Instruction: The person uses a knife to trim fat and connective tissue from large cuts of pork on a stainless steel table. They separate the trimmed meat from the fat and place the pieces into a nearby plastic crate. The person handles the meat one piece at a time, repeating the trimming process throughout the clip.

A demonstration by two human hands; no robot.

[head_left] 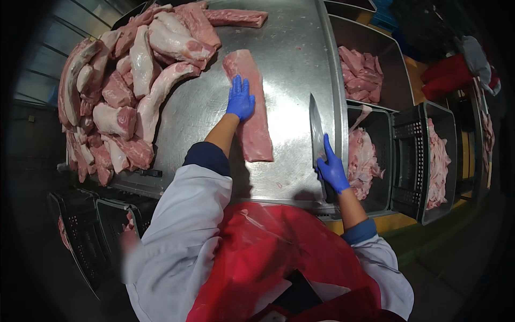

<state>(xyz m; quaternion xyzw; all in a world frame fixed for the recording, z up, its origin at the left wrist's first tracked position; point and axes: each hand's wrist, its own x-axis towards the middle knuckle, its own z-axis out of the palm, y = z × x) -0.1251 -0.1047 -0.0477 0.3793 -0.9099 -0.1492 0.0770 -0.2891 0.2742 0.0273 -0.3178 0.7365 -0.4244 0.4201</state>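
Note:
My left hand (pixel 241 100), in a blue glove, lies flat with fingers stretched out on a long pink strip of boneless pork loin (pixel 254 129). The strip lies lengthwise on the steel table (pixel 209 107) in front of me. To the right, my blue-gloved right hand (pixel 333 170) is at the dark handle of a long-bladed knife (pixel 316 126). Its index finger points forward, while other fingers curl round the handle. The blade points away from me, over the tabletop near its right edge, apart from the meat.
A large heap of meat pieces (pixel 129 91) covers the table's left side, with another strip (pixel 236 18) at the far end. A dark handle (pixel 149 173) lies by the near left edge. Right of the table stand a meat-filled bin (pixel 394 64) and crates (pixel 426 161); more crates (pixel 88 247) stand lower left.

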